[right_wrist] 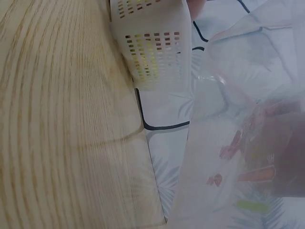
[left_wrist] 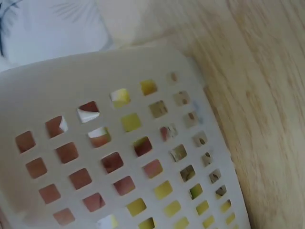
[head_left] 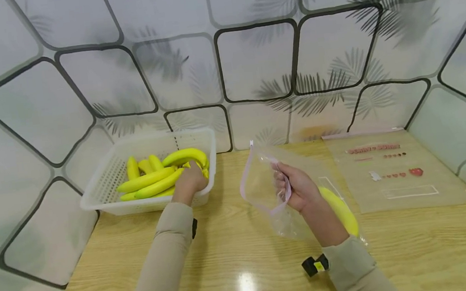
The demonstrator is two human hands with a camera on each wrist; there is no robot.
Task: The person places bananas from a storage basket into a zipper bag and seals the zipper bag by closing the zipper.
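Note:
My left hand (head_left: 191,183) reaches over the near right corner of a white perforated basket (head_left: 107,207), its fingers down among yellow bananas (head_left: 151,178). Through the basket's holes in the left wrist view, patches of skin and yellow show side by side; I cannot tell whether the fingers close round a banana. My right hand (head_left: 299,186) grips the pink-edged mouth of a clear zip bag (head_left: 260,205), fingers curled on the plastic. The bag's mouth gapes toward the basket. One banana (head_left: 342,212) lies at the bag's far end, partly hidden by my right forearm.
A second clear zip bag (head_left: 406,172), with red printing and a pink top strip, lies flat at the right on the wooden table (head_left: 228,260). Behind the table stands a patterned wall covering (head_left: 258,62), which also runs along the left and right sides.

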